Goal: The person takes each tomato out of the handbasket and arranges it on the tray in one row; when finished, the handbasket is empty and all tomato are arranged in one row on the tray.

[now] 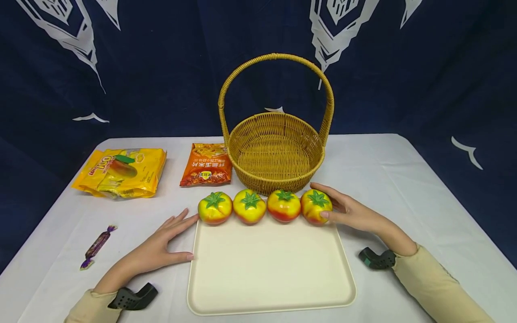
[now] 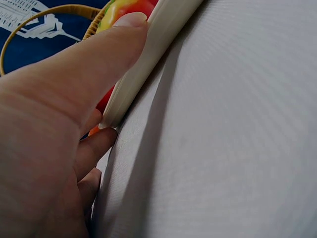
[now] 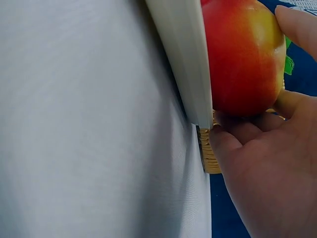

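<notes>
Several yellow-and-red toy tomatoes with green leafy tops stand in a row along the far edge of a cream tray [image 1: 270, 269]. My right hand [image 1: 355, 215] curls round the rightmost tomato [image 1: 316, 206], its thumb on the near side and fingers behind. In the right wrist view that tomato [image 3: 242, 59] rests at the tray's rim, between thumb and fingers. My left hand [image 1: 159, 249] lies spread at the tray's left edge, its thumb at the rim and a fingertip close to the leftmost tomato [image 1: 215, 208]. The left wrist view shows the thumb and fingers along that rim.
Behind the tomatoes stands a wicker basket [image 1: 278, 179] with a tall arched handle. To its left lie an orange-red snack bag [image 1: 207, 166] and a yellow package [image 1: 121, 172] with a mango picture. A purple wrapped candy [image 1: 97, 246] lies at the left on the white tablecloth [image 1: 387, 188].
</notes>
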A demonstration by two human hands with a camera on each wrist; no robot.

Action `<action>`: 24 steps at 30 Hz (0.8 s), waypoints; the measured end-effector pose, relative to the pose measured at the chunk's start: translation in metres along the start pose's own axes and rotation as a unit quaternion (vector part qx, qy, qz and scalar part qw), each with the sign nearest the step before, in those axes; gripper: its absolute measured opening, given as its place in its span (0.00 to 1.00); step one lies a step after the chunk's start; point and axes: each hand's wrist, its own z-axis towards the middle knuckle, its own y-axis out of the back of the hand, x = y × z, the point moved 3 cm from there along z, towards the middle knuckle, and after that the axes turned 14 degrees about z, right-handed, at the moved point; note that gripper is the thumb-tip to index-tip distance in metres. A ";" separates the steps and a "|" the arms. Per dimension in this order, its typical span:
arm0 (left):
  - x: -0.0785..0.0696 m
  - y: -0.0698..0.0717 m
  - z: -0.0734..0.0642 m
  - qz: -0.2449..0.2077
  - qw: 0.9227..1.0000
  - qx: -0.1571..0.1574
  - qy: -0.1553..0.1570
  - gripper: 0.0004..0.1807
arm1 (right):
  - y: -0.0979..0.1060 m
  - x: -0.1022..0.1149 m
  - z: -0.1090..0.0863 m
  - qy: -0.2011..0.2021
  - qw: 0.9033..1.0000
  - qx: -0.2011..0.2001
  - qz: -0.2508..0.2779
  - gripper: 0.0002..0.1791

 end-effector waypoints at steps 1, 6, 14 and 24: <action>0.000 0.000 0.000 0.000 1.000 0.000 0.000 0.45 | 0.000 0.000 0.000 -0.001 1.000 0.000 0.002 0.36; 0.001 -0.001 -0.001 -0.003 1.000 -0.001 -0.002 0.45 | 0.000 -0.001 0.000 -0.004 1.000 -0.003 0.011 0.36; 0.003 -0.002 -0.003 -0.005 1.000 -0.006 -0.003 0.45 | -0.001 -0.002 0.001 -0.005 0.999 -0.003 0.034 0.36; 0.003 -0.001 -0.003 -0.006 1.000 -0.006 -0.001 0.45 | 0.003 -0.002 0.000 0.000 0.999 -0.004 0.034 0.35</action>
